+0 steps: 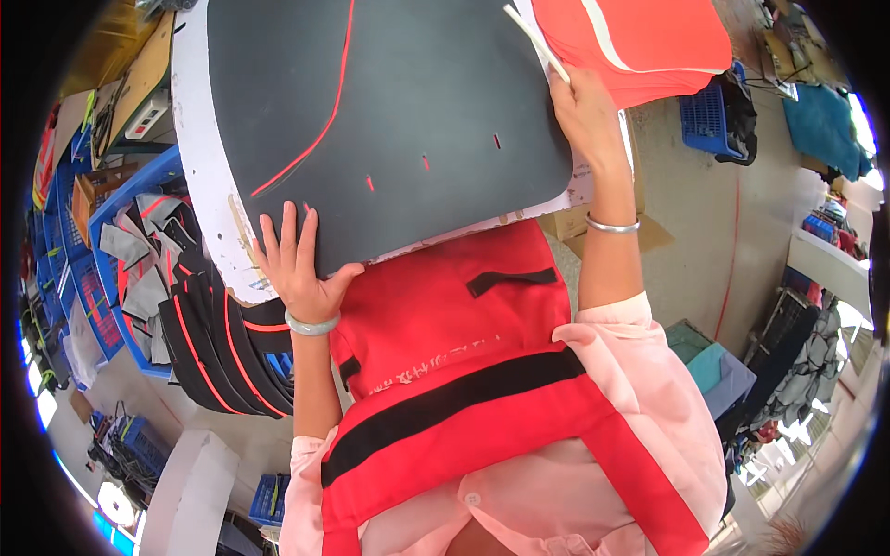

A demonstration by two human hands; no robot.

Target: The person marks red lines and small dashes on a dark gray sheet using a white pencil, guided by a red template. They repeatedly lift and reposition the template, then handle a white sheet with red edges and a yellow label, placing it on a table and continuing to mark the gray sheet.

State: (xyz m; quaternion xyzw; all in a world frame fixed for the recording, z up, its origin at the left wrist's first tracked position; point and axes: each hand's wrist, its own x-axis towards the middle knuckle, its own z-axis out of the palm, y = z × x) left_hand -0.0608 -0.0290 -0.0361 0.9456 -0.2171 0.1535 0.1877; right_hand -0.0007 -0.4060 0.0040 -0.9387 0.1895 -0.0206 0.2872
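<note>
A large black sheet with rounded corners lies on a white-topped table. A curved red line runs down its left part, and several short marks or slots, some red, sit near its front edge. My left hand rests flat with fingers spread on the sheet's near left corner. At the sheet's right edge, my right hand is closed around a thin white stick, its free end pointing away and to the left. Whether it is a pen or chalk I cannot tell. Beyond that hand lies a stack of orange-red pieces with a white curved stripe.
Left of the table, a blue basket holds grey and red scraps, with black red-edged strips hanging beside it. A blue crate stands on the floor at right. Cardboard lies under the table's right side. My red apron touches the near edge.
</note>
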